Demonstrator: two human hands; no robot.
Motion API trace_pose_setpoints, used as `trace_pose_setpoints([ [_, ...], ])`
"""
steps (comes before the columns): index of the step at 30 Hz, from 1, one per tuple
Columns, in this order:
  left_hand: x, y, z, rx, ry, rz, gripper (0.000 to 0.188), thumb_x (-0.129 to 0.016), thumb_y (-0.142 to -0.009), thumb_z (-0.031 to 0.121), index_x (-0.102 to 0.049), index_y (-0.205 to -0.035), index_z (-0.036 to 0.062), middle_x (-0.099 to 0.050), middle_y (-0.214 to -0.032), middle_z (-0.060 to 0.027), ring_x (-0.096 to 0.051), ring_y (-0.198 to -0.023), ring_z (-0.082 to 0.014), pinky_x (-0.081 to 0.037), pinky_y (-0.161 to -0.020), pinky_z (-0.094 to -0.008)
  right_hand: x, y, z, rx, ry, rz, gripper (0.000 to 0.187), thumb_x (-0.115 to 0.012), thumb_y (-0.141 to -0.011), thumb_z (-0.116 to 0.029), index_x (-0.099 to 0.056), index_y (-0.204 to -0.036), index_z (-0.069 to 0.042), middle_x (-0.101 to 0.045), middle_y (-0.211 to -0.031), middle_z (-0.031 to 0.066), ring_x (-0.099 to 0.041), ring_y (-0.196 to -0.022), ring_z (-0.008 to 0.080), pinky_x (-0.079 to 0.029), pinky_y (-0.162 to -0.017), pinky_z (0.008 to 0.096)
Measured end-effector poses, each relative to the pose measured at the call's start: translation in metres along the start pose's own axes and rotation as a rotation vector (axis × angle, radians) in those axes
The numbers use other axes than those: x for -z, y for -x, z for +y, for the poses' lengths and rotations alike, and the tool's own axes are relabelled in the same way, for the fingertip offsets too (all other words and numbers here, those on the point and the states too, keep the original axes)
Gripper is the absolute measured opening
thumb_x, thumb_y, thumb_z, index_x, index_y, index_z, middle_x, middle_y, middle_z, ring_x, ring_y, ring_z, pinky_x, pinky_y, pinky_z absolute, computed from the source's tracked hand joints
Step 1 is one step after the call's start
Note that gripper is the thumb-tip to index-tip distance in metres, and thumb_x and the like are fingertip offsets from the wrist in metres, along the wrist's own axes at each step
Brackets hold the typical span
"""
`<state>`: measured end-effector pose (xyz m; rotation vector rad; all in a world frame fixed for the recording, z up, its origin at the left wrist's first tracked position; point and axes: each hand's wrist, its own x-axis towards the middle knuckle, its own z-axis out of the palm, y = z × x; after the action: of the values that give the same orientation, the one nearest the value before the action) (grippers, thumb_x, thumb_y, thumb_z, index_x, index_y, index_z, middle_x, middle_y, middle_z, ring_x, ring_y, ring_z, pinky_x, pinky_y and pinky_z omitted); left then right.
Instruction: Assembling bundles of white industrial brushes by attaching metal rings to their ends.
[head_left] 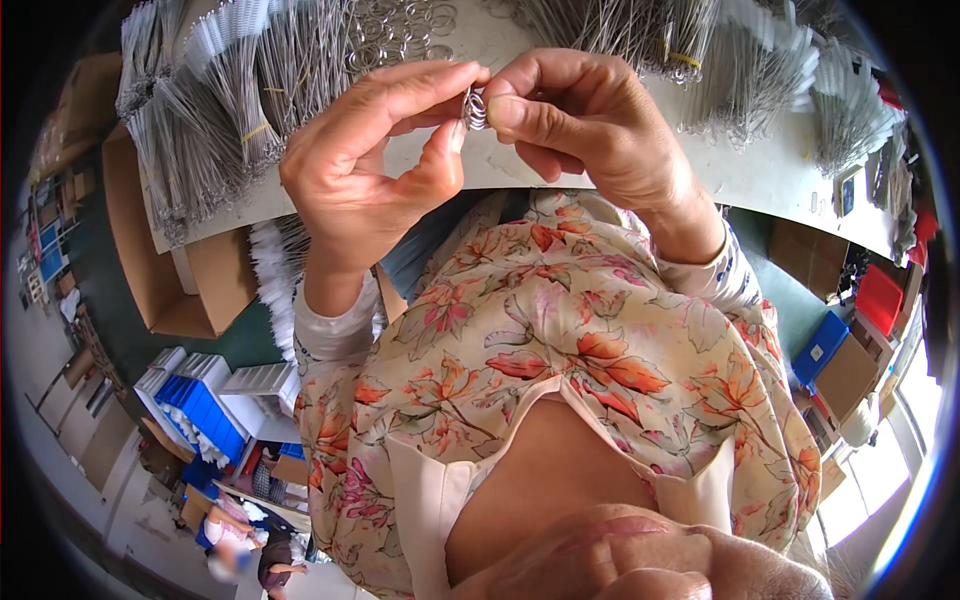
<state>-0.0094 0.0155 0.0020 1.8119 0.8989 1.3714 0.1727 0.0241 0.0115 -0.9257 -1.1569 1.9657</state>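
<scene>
The small cluster of metal rings point(476, 112) sits right between the two hands, above the near part of the pale worktop point(775, 182); whether it is several separate rings or one wound coil is too small to tell. The left hand point(375, 150) pinches it from the left, index finger reaching over its upper end and thumb tip against its lower left edge; the right hand point(590, 120) pinches its right side between thumb and bent index finger, the thumb point(509, 112) nearest the camera; the two index fingertips meet or nearly meet just above the rings (the exact contact is hard to make out).

Beyond the hands, more loose rings point(400, 28) lie spread on the worktop; to their left stand crowded bundles of thin wires point(235, 105) with white bristly ends, and similar bundles point(750, 70) lie to the right; an open cardboard box point(215, 290) is below the worktop's left edge, with blue bins point(203, 415) farther down; the wearer's floral garment point(610, 365) fills the middle.
</scene>
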Motion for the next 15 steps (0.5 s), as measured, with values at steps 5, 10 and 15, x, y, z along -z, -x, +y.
trace_pose_setpoints([
  [5, -0.004, 0.007, -0.004, 0.047, 0.13, 0.095, 0.03, -0.061, -0.069, -0.014, -0.064, -0.097, -0.0051, -0.064, -0.095, -0.0139, -0.065, -0.079, -0.0165, -0.055, -0.071, -0.0248, -0.002, -0.002, 0.004, 0.371, 0.448, 0.147, 0.015, -0.064, -0.083, -0.015, -0.064, -0.087, 0.0, -0.056, -0.066, -0.001, -0.046, -0.053, 0.0035, -0.036, -0.047, 0.0182],
  [10, 0.011, 0.001, 0.0, -0.027, -0.127, -0.134, 0.028, -0.06, -0.072, -0.014, -0.062, -0.099, -0.0068, -0.063, -0.098, -0.0154, -0.063, -0.082, -0.0164, -0.054, -0.073, -0.0243, 0.008, -0.001, -0.007, 0.042, 0.29, -0.051, 0.012, -0.061, -0.085, -0.011, -0.063, -0.085, 0.0, -0.058, -0.071, 0.0005, -0.046, -0.053, 0.0032, -0.036, -0.046, 0.0181],
  [15, 0.004, 0.005, -0.001, 0.112, 0.163, -0.003, 0.027, -0.058, -0.075, -0.013, -0.06, -0.102, -0.0087, -0.063, -0.098, -0.016, -0.062, -0.083, -0.0149, -0.052, -0.073, -0.022, -0.001, -0.002, 0.006, 0.122, 0.034, 0.013, 0.014, -0.063, -0.084, -0.015, -0.064, -0.088, -0.002, -0.055, -0.066, -0.002, -0.044, -0.053, 0.003, -0.036, -0.046, 0.0193],
])
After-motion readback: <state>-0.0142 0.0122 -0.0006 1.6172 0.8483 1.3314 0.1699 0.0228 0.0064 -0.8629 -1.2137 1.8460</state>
